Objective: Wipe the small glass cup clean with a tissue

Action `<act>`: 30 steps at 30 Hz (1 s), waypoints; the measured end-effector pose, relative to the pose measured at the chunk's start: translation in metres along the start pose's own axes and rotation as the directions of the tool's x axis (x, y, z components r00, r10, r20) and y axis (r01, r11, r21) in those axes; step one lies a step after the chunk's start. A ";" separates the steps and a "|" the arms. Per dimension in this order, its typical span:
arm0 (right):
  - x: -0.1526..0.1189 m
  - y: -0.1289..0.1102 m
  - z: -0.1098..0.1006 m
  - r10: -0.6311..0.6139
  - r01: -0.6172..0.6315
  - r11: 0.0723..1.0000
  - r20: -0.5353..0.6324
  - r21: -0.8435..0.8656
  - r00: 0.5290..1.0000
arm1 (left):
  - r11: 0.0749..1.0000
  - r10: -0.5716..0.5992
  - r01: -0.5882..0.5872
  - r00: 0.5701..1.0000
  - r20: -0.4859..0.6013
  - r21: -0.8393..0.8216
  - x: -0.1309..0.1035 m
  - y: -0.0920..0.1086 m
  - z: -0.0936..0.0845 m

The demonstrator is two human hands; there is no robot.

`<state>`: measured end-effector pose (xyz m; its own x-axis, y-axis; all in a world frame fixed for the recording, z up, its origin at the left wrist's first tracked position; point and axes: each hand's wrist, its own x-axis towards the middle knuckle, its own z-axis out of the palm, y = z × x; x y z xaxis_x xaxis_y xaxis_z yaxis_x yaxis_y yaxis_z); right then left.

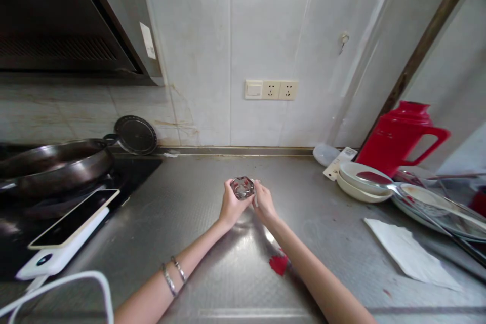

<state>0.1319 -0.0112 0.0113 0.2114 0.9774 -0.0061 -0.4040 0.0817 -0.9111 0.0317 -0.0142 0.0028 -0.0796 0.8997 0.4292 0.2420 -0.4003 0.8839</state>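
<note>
A small faceted glass point(242, 188), clear with dark and reddish tints, is held above the middle of the steel counter point(182, 197). I look down into its many-sided rim. My left hand point(233, 204) is closed around its left and near side. On the right side, the fingers of my right hand point(265, 202) are closed against it, and both hands meet just below the rim. The lower part of the glass is hidden by my fingers. Under my right forearm lies a red patch with a clear wrapper-like edge point(279, 263), partly covered.
On the left, a pan point(56, 167) sits on the stove beside a phone point(74, 220) lying on a white device point(63, 258) with a cable. At right stand stacked bowls point(360, 187), a red thermos flask point(395, 136), plates with utensils point(436, 207) and a paper napkin point(410, 253).
</note>
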 end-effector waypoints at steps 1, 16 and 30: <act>0.000 0.003 0.000 -0.022 0.022 1.000 0.008 0.008 1.000 | 1.000 -0.004 0.004 1.000 -0.013 0.009 0.000 -0.002 0.001; 0.026 0.002 -0.024 -0.038 0.038 0.999 -0.004 -0.025 0.999 | 0.945 -0.092 0.195 0.929 0.358 -0.263 0.006 -0.022 0.005; 0.004 0.016 -0.005 -0.230 0.217 0.962 -0.069 -0.164 0.971 | 0.990 -0.124 0.119 0.990 0.066 0.077 0.004 -0.012 -0.001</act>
<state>0.1307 -0.0067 -0.0049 0.3598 0.9164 0.1756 -0.1968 0.2585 -0.9458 0.0278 -0.0057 -0.0056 -0.0448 0.9518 0.3033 0.3050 -0.2761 0.9115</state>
